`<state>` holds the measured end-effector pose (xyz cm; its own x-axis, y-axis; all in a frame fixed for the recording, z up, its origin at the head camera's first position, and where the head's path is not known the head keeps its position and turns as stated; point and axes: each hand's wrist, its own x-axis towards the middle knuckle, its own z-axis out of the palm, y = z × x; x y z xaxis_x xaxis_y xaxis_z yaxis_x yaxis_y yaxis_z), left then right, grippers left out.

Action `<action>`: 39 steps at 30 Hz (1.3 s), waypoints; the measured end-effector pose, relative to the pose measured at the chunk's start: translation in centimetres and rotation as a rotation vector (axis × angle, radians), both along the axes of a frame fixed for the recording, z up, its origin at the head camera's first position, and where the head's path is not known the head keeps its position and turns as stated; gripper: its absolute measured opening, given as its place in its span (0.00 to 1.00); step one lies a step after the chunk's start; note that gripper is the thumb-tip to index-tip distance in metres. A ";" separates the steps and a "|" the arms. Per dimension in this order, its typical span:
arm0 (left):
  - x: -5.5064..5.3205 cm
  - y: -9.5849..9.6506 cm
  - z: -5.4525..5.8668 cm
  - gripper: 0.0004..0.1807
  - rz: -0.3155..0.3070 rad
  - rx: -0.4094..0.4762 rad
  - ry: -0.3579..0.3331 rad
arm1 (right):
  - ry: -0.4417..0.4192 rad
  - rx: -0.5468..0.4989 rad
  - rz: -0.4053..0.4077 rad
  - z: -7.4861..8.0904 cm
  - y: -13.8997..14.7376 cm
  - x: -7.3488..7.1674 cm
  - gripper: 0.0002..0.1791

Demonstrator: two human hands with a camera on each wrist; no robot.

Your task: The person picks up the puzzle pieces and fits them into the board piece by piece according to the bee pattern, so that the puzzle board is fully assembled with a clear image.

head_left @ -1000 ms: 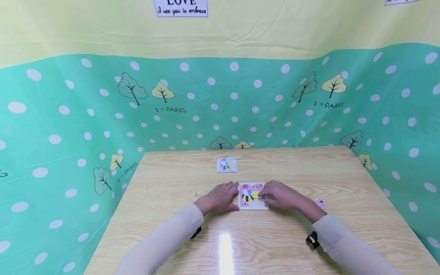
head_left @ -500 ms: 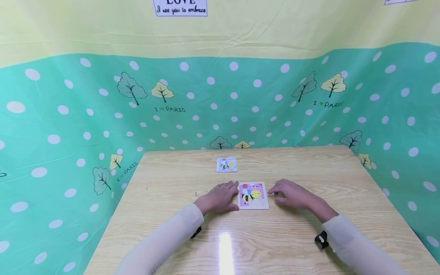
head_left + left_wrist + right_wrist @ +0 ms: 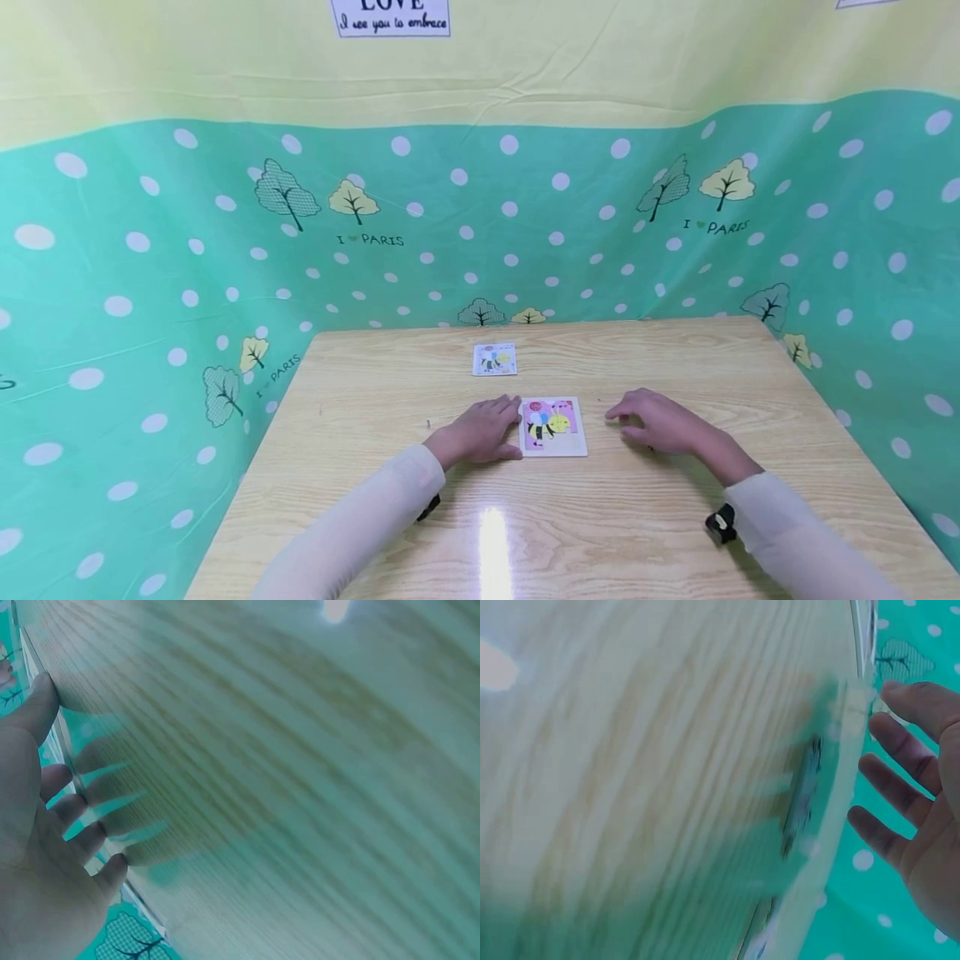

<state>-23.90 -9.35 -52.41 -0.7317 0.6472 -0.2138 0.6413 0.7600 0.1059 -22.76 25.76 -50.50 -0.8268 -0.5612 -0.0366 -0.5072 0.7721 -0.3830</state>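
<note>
A square white puzzle tray (image 3: 553, 450) lies flat on the table, with pink bee puzzle pieces (image 3: 538, 421) in it and a bare white area at its lower right. Against the tray's left edge rests my left hand (image 3: 483, 429), fingers at the upper corner and thumb near the lower one. My right hand (image 3: 660, 423) is over the table to the right of the tray, apart from it, fingers loosely bent with nothing between them. The right wrist view shows a small flat piece (image 3: 802, 796) on the table by that hand; in the head view the hand mostly covers it.
Behind the tray lies a smaller card (image 3: 494, 360) with the same bee picture. The wooden table (image 3: 390, 375) ends at a green polka-dot cloth (image 3: 510, 250) at the back and sides.
My right hand has lifted off the puzzle and moved right, away from the tray, uncovering its right side. The left hand and the tray have stayed in place.
</note>
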 end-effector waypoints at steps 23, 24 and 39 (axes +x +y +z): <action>-0.1 0.0 0.0 0.45 0.004 0.000 -0.011 | 0.058 0.059 0.049 -0.8 5.2 1.4 0.18; -0.1 -0.1 -0.1 0.45 0.003 -0.003 -0.006 | 0.061 0.067 0.054 -0.8 5.4 1.4 0.18; 0.0 -0.1 -0.1 0.43 0.005 0.006 -0.002 | 0.081 0.069 0.100 -0.8 5.7 1.7 0.15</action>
